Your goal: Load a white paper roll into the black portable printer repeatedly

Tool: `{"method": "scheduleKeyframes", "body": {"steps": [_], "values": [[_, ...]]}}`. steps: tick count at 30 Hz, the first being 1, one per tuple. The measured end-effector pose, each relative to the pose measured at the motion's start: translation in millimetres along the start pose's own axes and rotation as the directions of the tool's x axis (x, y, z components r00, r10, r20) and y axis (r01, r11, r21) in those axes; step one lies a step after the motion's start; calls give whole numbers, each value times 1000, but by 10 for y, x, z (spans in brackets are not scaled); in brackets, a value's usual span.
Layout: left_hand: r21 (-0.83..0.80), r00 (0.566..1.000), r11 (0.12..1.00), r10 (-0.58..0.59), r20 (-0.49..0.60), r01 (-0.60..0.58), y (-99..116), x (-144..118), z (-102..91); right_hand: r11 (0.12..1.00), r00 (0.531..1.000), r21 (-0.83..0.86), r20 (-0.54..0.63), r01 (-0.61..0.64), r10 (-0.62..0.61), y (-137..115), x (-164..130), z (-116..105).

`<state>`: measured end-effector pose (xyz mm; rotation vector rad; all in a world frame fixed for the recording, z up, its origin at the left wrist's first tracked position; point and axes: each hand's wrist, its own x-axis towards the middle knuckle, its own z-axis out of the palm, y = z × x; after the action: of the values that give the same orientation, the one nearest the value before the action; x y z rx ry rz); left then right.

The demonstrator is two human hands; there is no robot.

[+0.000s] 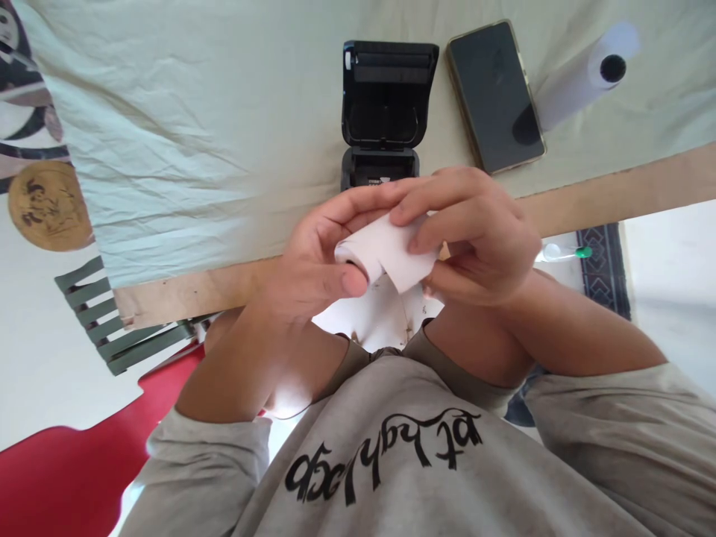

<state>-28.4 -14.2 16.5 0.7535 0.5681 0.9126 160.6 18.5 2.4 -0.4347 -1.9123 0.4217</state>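
Close to the chest, just short of the surface's [615, 194] near edge, both hands hold one small paper roll [385, 250]. The left hand [313, 261] cups it from below with the thumb pressed on its end. The right hand [475, 239] is curled over the top, fingers pinching the loose flap of paper that hangs off the roll. Neither hand is free.

Beyond the hands a black printer [385, 97] stands on the surface with its lid swung fully back. Its roll bay shows only dark plastic, and no paper can be seen in it, though the front part of the body is hidden behind the fingers. As I judge it, the opening of the printer is done, while the roll is not yet in the bay and the lid is not yet shut. The flap looks partly peeled, but how far it is freed cannot be told.

Right of the printer lies a phone [495, 93], screen dark. Past it, touching its far corner, a second roll [582, 74] lies on its side, well apart from the hands.
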Motion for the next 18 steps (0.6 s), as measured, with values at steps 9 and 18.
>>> {"method": "scheduleKeyframes", "body": {"steps": [9,18], "values": [[115,947,941,311,83,-319,-200,68,-298,991,980,-44,-144,130,-135,-29,0,36],[41,926,931,365,-95,-363,-162,91,-105,976,994,-194,-39,94,-104,-143,-61,37]]}}
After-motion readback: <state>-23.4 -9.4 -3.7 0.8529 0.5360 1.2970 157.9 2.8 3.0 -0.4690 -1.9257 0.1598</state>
